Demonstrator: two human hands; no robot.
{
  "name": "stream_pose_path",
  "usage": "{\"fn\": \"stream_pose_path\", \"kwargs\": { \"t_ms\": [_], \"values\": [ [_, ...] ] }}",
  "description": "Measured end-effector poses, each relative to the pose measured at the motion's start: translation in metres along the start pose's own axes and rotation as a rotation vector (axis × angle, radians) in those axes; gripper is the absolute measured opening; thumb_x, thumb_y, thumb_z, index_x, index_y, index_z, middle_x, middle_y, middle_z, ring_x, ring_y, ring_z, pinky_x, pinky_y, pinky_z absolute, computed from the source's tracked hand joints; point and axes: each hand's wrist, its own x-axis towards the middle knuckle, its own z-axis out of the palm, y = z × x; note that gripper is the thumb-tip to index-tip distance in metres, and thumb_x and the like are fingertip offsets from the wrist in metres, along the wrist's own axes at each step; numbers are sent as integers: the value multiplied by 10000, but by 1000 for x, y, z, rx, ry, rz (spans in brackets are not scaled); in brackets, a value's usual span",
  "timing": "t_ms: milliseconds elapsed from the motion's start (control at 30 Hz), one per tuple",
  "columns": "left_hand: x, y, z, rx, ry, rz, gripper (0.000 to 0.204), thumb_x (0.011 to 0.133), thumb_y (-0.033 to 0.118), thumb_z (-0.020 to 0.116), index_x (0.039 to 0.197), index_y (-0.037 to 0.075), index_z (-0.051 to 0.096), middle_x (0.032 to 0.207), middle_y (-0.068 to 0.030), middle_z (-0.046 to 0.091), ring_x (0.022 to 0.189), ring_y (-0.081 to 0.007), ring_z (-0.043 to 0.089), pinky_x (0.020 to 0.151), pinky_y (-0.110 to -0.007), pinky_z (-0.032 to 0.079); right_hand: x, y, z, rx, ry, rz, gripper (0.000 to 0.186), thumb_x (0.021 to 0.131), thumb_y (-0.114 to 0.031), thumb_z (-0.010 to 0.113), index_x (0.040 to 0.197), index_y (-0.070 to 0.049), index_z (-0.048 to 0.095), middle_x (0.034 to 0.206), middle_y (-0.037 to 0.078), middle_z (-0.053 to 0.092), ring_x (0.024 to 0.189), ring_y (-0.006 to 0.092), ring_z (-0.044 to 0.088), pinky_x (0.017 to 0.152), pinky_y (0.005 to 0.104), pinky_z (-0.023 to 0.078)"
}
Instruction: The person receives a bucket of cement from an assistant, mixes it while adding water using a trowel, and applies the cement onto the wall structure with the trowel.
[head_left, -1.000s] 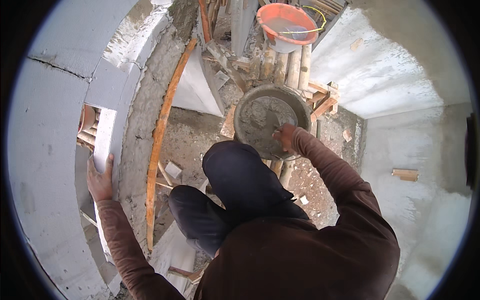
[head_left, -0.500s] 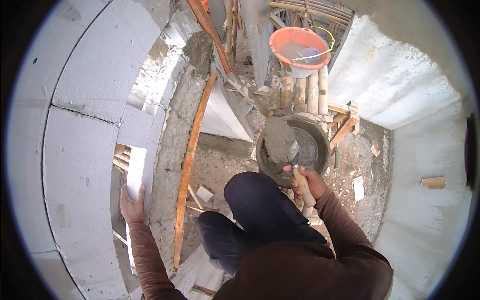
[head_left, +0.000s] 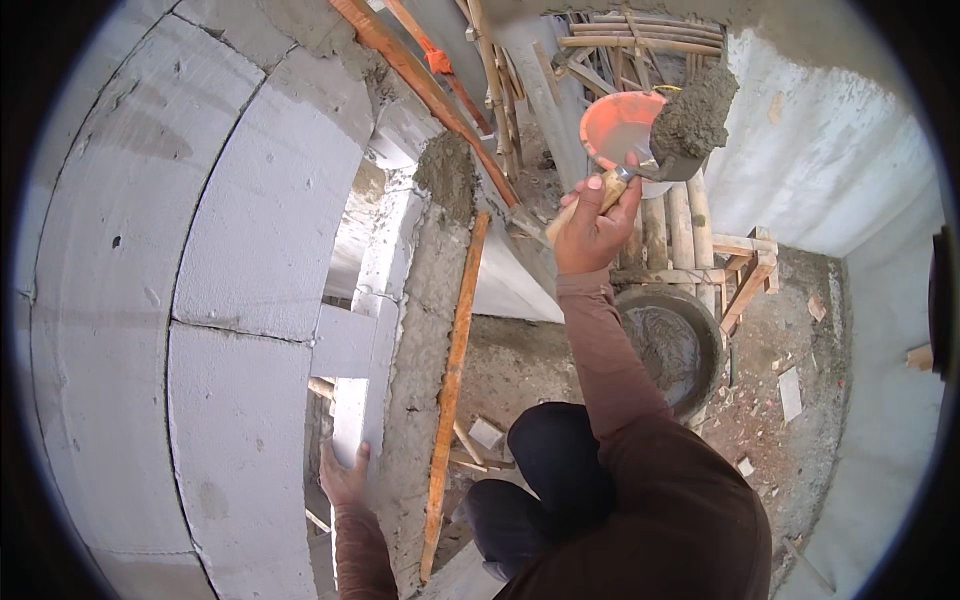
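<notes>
My right hand (head_left: 597, 228), raised in front of me, is wrapped round the wooden handle of a trowel (head_left: 684, 168). A thick heap of wet grey mortar (head_left: 700, 112) sits on its blade. Below my right forearm stands a round dark tub (head_left: 707, 340) with wet mortar inside, partly covered by my sleeve. At lower left, my left hand (head_left: 345, 478) grips the edge of a white block (head_left: 350, 408) in the wall opening, thumb on one side and fingers on the other.
A block wall (head_left: 240, 270) rises on my left. An orange-rimmed bucket (head_left: 605, 128) stands on wooden poles (head_left: 682, 220) beyond the tub. A wooden batten (head_left: 455, 370) runs along the mortared ledge (head_left: 408, 400). A plastered wall (head_left: 800, 150) is on the right; scraps litter the floor.
My right hand has lifted the trowel, loaded with mortar, out of the tub and swung it forward and up. My left hand keeps hold of the white block. The view has shifted left.
</notes>
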Motion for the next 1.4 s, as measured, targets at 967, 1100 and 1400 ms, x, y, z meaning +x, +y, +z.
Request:
{"fn": "stream_pose_path", "kwargs": {
  "t_ms": [967, 1100, 1400],
  "values": [
    [5, -10, 6, -18, -69, -37, 787, 835, 578, 681, 1300, -39, 530, 1226, -275, 603, 1155, -431, 567, 987, -457, 439, -47, -67, -260, -1751, -1191, 802, 321, 899, -246, 623, 1019, 48, 669, 918, 275, 681, 906, 395, 683, 810, 435, 524],
    [11, 1, 9, 15, -110, -39, 799, 832, 585, 684, 1287, -54, 533, 1219, -276, 606, 1156, -422, 571, 989, -456, 439, -102, -11, -292, -1148, -715, 1329, 368, 967, -331, 563, 1031, 25, 630, 734, 97, 644, 591, 195, 628, 574, 365, 511],
    [2, 3, -4, -14, -81, -59, 823, 822, 602, 683, 1287, -59, 531, 1212, -281, 608, 1156, -432, 565, 977, -469, 443, -133, -98, -300, -277, -465, 1486, 338, 1017, -343, 491, 1182, -62, 579, 736, 33, 568, 550, 116, 537, 486, 268, 461]
  ]
}}
